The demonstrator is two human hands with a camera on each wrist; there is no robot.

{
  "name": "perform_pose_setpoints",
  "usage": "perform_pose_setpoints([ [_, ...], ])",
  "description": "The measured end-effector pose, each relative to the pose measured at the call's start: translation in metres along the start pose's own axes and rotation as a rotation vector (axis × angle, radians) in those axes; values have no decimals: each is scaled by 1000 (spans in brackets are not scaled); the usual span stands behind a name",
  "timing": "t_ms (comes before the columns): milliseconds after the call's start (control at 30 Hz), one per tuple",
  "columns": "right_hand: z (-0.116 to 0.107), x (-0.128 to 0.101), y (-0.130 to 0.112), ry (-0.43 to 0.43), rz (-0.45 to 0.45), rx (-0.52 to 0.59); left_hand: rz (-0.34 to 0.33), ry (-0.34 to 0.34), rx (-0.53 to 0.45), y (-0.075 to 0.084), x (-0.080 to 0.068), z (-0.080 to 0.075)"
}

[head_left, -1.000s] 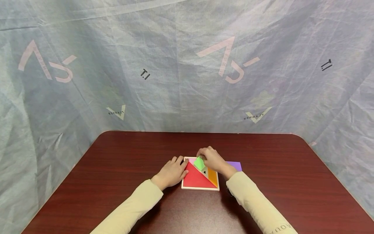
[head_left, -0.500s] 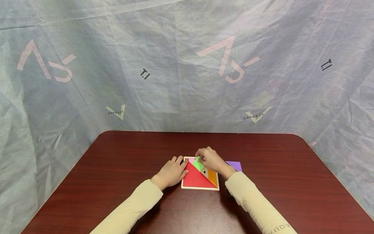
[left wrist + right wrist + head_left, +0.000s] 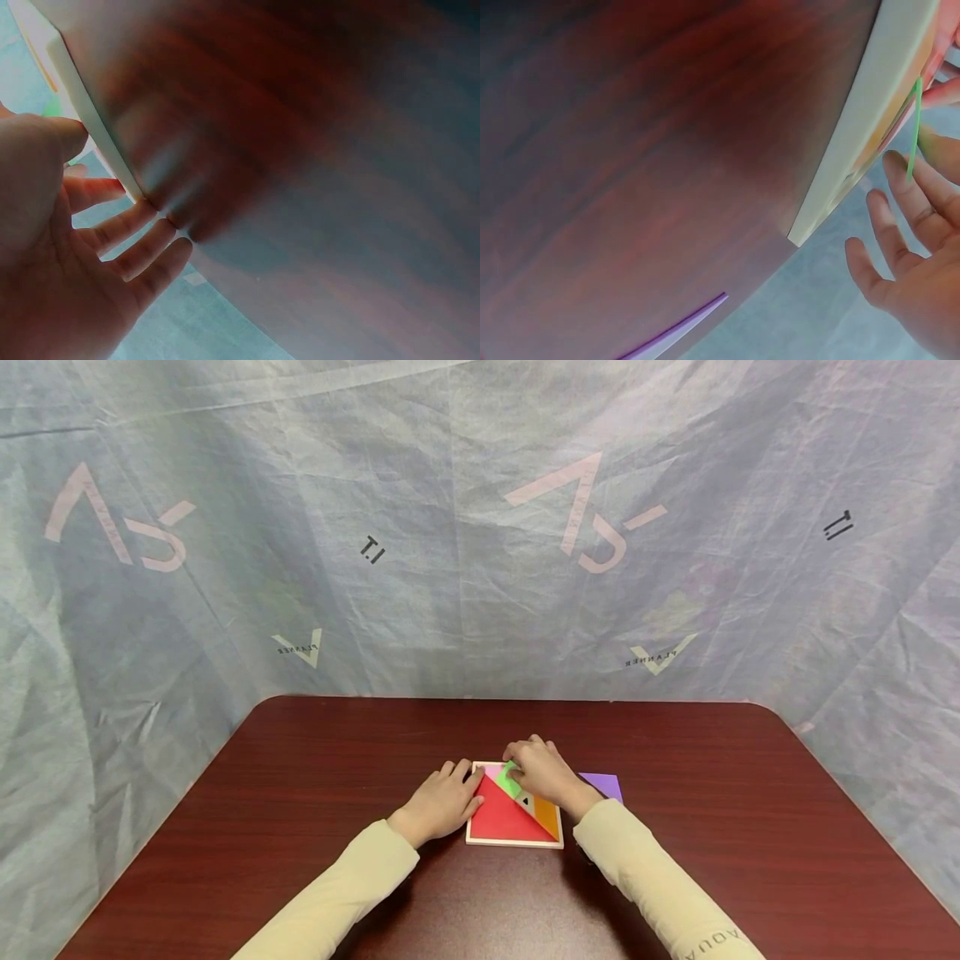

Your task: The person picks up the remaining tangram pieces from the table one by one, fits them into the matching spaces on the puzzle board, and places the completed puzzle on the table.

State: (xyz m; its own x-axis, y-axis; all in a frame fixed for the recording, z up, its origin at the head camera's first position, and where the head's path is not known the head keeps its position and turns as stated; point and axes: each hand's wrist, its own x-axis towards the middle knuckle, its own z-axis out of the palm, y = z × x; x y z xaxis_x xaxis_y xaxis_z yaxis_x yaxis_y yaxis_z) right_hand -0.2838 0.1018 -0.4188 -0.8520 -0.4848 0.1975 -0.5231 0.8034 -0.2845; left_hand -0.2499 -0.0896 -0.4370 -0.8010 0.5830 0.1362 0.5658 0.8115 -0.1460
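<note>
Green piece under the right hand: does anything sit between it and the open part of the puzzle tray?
Nothing visible does. The right hand holds the green piece directly over the puzzle tray, beside the red triangle. The hand hides the spot beneath it.

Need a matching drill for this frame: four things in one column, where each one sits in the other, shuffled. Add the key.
Things:
1. green piece
2. purple piece
3. red triangle
4. left hand

Places:
A. flat on the table, right of the puzzle tray
B. resting against the tray's left edge
C. under the right hand fingertips
D. in the tray's near left part

Pairs: 1-C, 2-A, 3-D, 4-B
</note>
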Motion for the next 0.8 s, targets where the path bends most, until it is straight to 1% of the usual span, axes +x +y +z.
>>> perform_pose_setpoints([
  [267,4,1,0,13,-11,-97,-5,-5,3,1,0,-2],
  [400,6,2,1,20,-22,-141,-2,4,8,1,-1,-3],
  [533,6,2,0,18,-21,-157,-2,9,14,1,0,-3],
  [800,6,1,-2,-1,-6,-181,-14,-9,6,1,0,-3],
])
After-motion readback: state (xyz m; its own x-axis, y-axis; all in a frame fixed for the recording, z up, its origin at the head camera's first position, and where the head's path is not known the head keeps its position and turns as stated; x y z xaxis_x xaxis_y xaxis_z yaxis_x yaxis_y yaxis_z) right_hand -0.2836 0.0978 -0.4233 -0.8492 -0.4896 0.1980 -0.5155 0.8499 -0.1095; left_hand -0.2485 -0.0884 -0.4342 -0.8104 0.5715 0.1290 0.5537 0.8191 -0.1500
